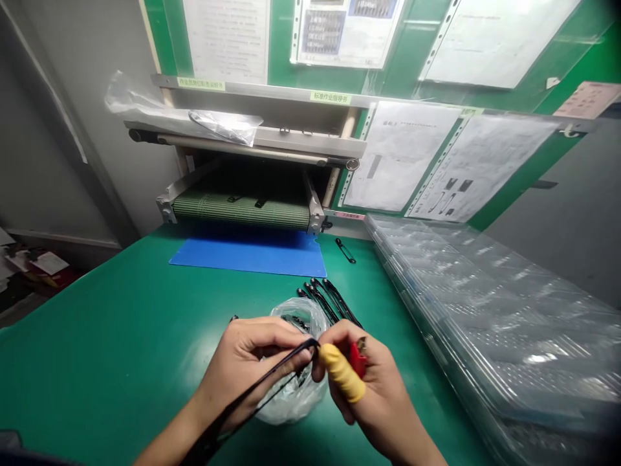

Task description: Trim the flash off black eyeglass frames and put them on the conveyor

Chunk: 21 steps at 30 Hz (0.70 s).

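My left hand (pixel 252 362) is closed around a long thin black strip (pixel 272 378) that runs back over my wrist. My right hand (pixel 369 382) pinches the strip's tip and also holds a small red tool (pixel 358 359); its forefinger wears a yellow finger cot (pixel 342 378). Both hands hover over a small clear plastic bag (pixel 295 362) with black parts in it. Several more black strips (pixel 330 301) lie side by side on the green table (pixel 121 336) just beyond the bag.
A blue mat (pixel 252 255) lies before a green conveyor belt (pixel 242 208) at the back. One black strip (pixel 345 250) lies apart near the mat. Stacked clear plastic trays (pixel 485 310) fill the right side. Papers in sleeves hang on the green board behind.
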Each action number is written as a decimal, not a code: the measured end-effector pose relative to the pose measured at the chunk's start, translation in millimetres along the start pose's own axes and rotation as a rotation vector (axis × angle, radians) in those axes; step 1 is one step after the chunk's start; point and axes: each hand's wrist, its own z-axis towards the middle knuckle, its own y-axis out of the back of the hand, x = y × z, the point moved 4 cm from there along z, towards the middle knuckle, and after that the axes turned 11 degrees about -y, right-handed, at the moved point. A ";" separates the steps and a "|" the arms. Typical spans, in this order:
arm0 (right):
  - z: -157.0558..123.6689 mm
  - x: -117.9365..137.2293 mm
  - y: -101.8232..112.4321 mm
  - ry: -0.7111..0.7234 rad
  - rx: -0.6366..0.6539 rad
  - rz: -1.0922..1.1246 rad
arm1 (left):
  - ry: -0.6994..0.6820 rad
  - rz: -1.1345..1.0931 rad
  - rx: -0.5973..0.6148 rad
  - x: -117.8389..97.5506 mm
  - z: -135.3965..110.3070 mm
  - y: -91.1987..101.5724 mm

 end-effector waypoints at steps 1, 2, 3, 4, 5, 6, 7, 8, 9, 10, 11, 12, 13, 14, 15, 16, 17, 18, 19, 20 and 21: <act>1.5 4.3 -0.4 0.020 0.039 -0.127 | 0.139 -0.059 0.001 6.0 -3.7 1.5; 2.9 7.5 -1.1 0.049 0.068 -0.243 | 0.255 -0.120 0.005 11.1 -7.4 2.7; 4.0 9.6 -2.1 0.086 0.090 -0.341 | 0.354 -0.180 0.023 15.4 -11.0 3.2; 4.9 10.6 -3.4 0.121 0.112 -0.413 | 0.436 -0.233 0.046 18.9 -14.3 3.2; 5.5 10.5 -4.5 0.144 0.137 -0.455 | 0.505 -0.274 0.066 21.8 -17.3 3.0; 5.8 9.4 -5.4 0.154 0.162 -0.473 | 0.561 -0.299 0.078 24.2 -20.0 2.7; 6.0 7.7 -6.0 0.150 0.186 -0.471 | 0.603 -0.308 0.069 26.3 -22.1 2.8; 6.0 5.3 -6.2 0.130 0.204 -0.455 | 0.631 -0.306 0.048 27.9 -23.7 3.0; 6.1 2.5 -5.8 0.097 0.210 -0.420 | 0.646 -0.301 0.028 29.2 -24.8 2.7; 5.9 -0.3 -5.3 0.060 0.204 -0.369 | 0.644 -0.297 0.015 30.0 -25.0 1.7; 5.7 -3.2 -4.9 0.020 0.190 -0.307 | 0.630 -0.296 0.011 30.6 -24.6 0.2; 5.3 -6.0 -4.8 -0.016 0.171 -0.237 | 0.603 -0.297 0.007 31.3 -23.3 -1.6; 4.8 -8.9 -5.2 -0.048 0.149 -0.160 | 0.576 -0.295 0.000 32.5 -21.8 -3.4; 4.3 -12.0 -6.0 -0.080 0.125 -0.085 | 0.555 -0.289 -0.016 34.7 -20.3 -4.9; 3.8 -15.3 -7.1 -0.108 0.100 -0.019 | 0.545 -0.278 -0.043 37.8 -19.2 -6.0; 3.5 -18.8 -8.2 -0.132 0.076 0.033 | 0.544 -0.263 -0.069 41.7 -18.7 -7.0; 3.5 -22.4 -8.9 -0.154 0.048 0.073 | 0.551 -0.251 -0.084 46.2 -18.9 -8.0; 3.6 -26.1 -9.1 -0.170 0.021 0.104 | 0.561 -0.240 -0.092 50.6 -19.9 -8.8; 4.0 -29.6 -8.5 -0.181 -0.010 0.125 | 0.574 -0.232 -0.096 54.6 -21.4 -9.0; 4.4 -32.6 -6.8 -0.179 -0.047 0.139 | 0.577 -0.218 -0.092 57.3 -23.0 -8.6; 4.8 -35.2 -4.4 -0.171 -0.091 0.151 | 0.567 -0.198 -0.085 58.4 -24.4 -7.4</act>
